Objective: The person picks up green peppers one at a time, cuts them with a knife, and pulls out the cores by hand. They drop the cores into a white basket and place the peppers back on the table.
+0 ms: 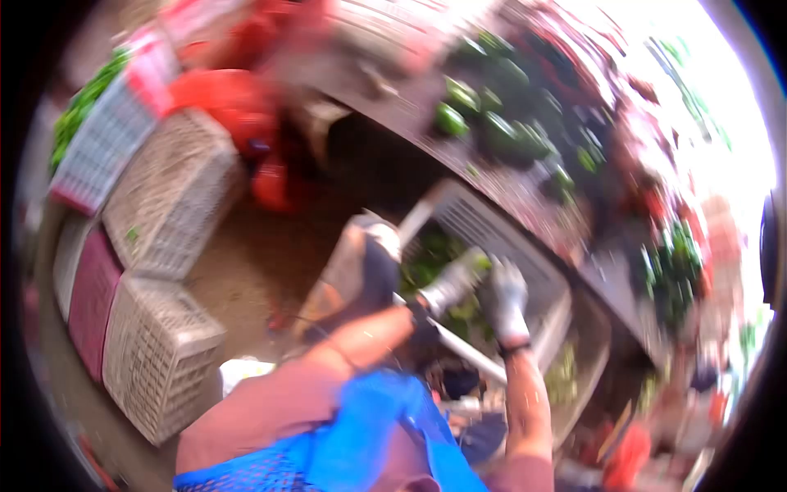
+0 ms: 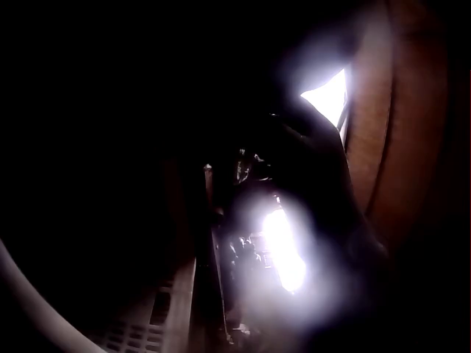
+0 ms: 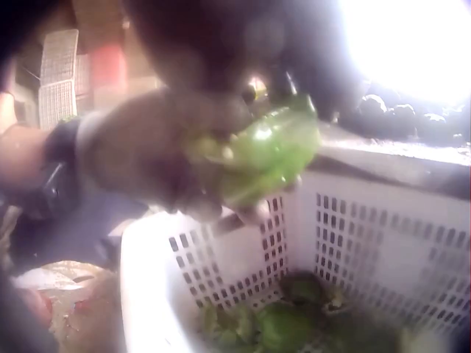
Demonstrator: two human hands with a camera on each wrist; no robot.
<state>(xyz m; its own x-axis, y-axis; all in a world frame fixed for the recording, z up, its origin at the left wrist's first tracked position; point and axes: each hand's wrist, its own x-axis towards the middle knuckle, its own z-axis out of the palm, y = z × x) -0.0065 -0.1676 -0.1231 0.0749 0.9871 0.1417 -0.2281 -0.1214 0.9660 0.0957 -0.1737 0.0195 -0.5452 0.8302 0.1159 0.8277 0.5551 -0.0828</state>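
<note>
over the white crate (image 1: 502,234), inside its rim, the left hand (image 1: 451,287) is gripping a glossy green pepper (image 3: 283,147), its gloved fingers curling round it. just beside it, the right hand (image 1: 507,301), also gloved, is hovering above the crate; blur is veiling its fingers, so whether they are curling or lying straight cannot be told. more green peppers (image 3: 287,327) are lying on the crate's floor. the crate is standing along the front edge of the bench (image 1: 402,119), and a spread of dark green peppers (image 1: 512,139) is resting near that edge. well apart from the bench, grid-walled crates (image 1: 152,361) are standing on the ground. blue cloth (image 1: 365,418) is covering the person's front.
</note>
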